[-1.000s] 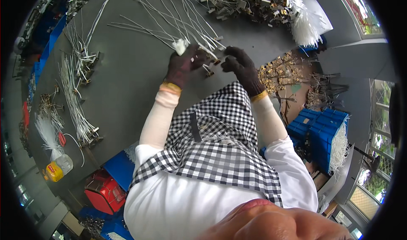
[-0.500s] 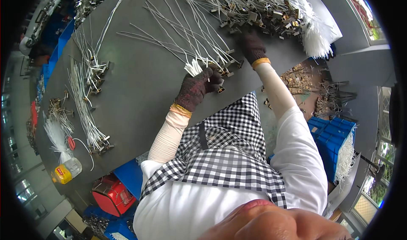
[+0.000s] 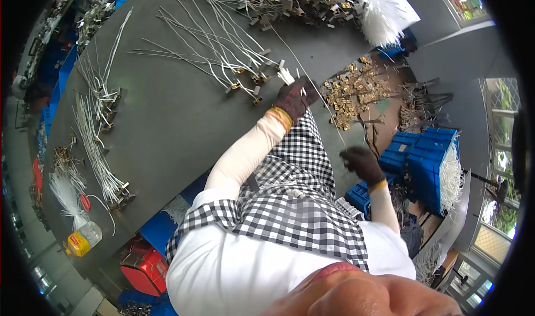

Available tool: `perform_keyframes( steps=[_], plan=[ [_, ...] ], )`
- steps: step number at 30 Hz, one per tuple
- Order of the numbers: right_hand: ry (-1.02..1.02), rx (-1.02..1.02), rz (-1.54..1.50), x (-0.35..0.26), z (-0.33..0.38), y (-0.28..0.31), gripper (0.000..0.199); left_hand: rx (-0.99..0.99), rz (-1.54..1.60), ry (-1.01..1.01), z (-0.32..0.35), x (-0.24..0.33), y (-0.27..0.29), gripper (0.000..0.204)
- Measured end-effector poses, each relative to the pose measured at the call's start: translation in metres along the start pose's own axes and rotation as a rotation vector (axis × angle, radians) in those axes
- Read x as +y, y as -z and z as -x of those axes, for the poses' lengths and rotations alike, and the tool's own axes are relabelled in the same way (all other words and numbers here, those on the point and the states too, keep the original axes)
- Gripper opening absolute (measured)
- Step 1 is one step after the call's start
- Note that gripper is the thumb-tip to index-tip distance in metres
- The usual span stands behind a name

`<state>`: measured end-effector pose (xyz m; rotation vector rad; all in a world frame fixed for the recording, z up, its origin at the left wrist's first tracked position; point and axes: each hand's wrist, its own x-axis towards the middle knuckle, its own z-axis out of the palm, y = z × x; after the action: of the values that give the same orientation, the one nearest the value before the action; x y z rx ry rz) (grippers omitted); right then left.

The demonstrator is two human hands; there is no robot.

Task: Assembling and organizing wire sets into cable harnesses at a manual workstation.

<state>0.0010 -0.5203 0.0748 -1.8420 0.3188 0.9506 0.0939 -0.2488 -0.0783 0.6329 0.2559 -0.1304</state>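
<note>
My gloved left hand (image 3: 295, 97) is closed round a small bunch of short white tubes (image 3: 286, 77) over the table's front edge. Lower and to the right, off the table, my gloved right hand (image 3: 363, 165) pinches the end of a thin white wire (image 3: 290, 49). The wire slants up past my left hand toward the heap at the back; a connector at its far end is too small to make out. Just left of the tubes lies a loose spread of white wires (image 3: 214, 44) with small metal connectors (image 3: 256, 76) at their near ends.
A dense heap of wired connectors (image 3: 312, 6) and a white fibre bundle (image 3: 379, 23) cover the back right of the grey table (image 3: 167, 126). More wire bundles (image 3: 92, 132) and a yellow-labelled bottle (image 3: 84, 239) lie left. Blue crates (image 3: 432, 165) and brass-coloured parts (image 3: 354, 93) are right.
My right hand has come away from the heap, down and right beyond the table edge, drawing a wire with it. My left hand has shifted right with the tubes, away from the spread wires.
</note>
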Motion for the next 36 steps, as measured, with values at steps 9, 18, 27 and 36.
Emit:
perform_keyframes(
  steps=[9,18,27,36],
  plan=[
    [-0.209,0.088,-0.093,0.153,0.084,0.021,0.021,-0.146,0.595,0.058,-0.046,0.107,-0.012,0.018],
    [-0.150,0.037,-0.300,0.178,0.058,0.040,0.013,-0.040,0.583,-0.050,-0.021,0.150,-0.027,0.021],
    [-0.145,0.056,-0.292,0.153,0.057,0.025,0.016,-0.030,0.539,-0.018,-0.009,0.152,-0.023,0.015],
    [0.005,0.004,-0.164,0.091,0.005,0.000,0.019,0.015,0.485,-0.226,0.016,0.173,-0.013,0.017]
  ],
)
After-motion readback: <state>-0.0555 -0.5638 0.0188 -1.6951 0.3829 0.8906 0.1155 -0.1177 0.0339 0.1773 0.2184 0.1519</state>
